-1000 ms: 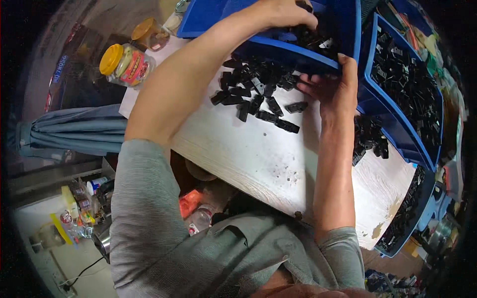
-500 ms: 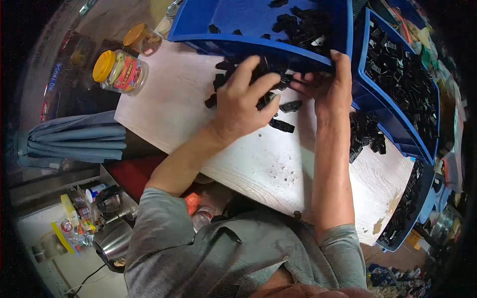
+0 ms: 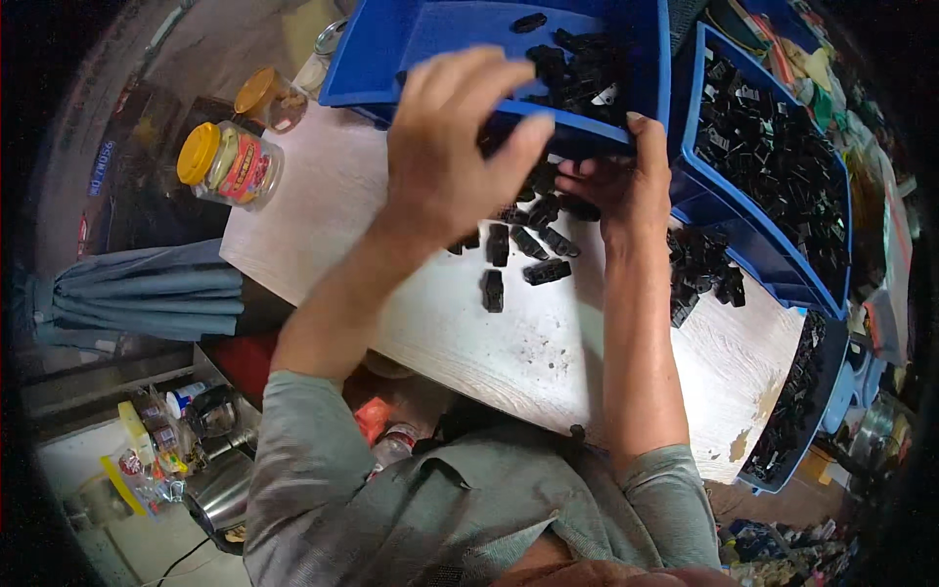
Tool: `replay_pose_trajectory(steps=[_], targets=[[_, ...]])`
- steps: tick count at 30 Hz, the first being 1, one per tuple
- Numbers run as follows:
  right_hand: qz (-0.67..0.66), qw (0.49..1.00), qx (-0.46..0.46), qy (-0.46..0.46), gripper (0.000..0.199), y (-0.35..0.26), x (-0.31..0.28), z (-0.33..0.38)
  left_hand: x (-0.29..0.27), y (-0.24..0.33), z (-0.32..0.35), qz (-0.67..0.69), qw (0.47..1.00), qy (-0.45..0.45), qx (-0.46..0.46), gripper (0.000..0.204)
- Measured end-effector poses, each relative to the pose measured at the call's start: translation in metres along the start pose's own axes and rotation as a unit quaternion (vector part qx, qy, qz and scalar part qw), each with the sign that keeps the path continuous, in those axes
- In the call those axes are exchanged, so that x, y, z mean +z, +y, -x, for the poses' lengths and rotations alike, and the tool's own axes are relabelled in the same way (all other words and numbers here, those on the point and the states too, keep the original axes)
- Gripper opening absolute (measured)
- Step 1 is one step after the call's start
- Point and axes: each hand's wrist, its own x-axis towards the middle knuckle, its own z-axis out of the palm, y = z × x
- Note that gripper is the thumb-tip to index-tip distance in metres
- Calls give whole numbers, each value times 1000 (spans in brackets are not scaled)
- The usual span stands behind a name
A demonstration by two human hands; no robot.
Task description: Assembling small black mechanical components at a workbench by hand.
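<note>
In the head view, the left hand (image 3: pixel 452 147), blurred, spreads wide at upper centre, over the blue bin's (image 3: pixel 469 34) near rim; the right hand (image 3: pixel 631 186) pinches that rim's corner. Loose black parts (image 3: pixel 529 244) (long axes mixed) lie mid-frame on the counter (image 3: pixel 460 328), nearer the right hand, down-right of the left

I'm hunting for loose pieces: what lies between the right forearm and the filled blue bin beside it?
A pile of black parts on the white tabletop, as the head view shows.
</note>
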Motion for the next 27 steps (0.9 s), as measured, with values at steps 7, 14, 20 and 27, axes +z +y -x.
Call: replay_pose_trajectory(steps=[7, 14, 20, 27], targets=[[12, 1000, -12, -2, 56, -3, 2, 4, 79, -71, -76, -39, 895, -388, -217, 102], [5, 1000, -14, -7, 58, -2, 0, 1, 137, -61, -89, 79, 814, -550, -172, 104], [3, 1000, -19, -7, 57, 1, 1, 0, 139, -51, -93, 142, 806, -536, -208, 91], [-17, 1000, 9, -10, 55, 0, 0, 1, 134, -35, -89, 24, 819, -565, -102, 104]])
